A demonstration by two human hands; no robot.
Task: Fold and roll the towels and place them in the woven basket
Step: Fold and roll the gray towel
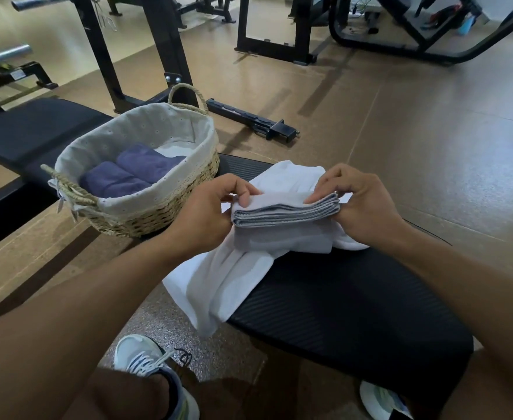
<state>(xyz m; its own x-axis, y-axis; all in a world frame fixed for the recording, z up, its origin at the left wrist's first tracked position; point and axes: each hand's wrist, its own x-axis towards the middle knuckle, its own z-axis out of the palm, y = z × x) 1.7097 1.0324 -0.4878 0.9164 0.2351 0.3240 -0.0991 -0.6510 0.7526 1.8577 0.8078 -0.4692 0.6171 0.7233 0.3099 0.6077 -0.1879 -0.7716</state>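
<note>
Head view.

Woven basket (164, 207): oval, straw-coloured, rope handles at both ends, pale fabric liner folded over the rim. It stands on a black padded bench (355, 304), just left of the hands. Contents: two rolled navy towels (134, 174) lying side by side, touching; a strip of white cloth shows behind them, kind not clear.

Folded grey towel (285, 213): several layers with stitched edges facing the camera, held above the bench. Left hand (212, 213) pinches its left end, thumb on top, fingers curled under. Right hand (364, 204) pinches its right end, fingertips on the top layer.

White towel (228, 283): loose and crumpled on the bench beneath the grey one, one end hanging off the near-left edge toward the floor. Its middle is covered by the grey towel and the hands.

Shoes: left shoe (149, 368) on the floor, partly behind a knee; right shoe (382, 401) cut off by the lower frame edge.

Background: black gym frames (273, 31), tops cut off.
</note>
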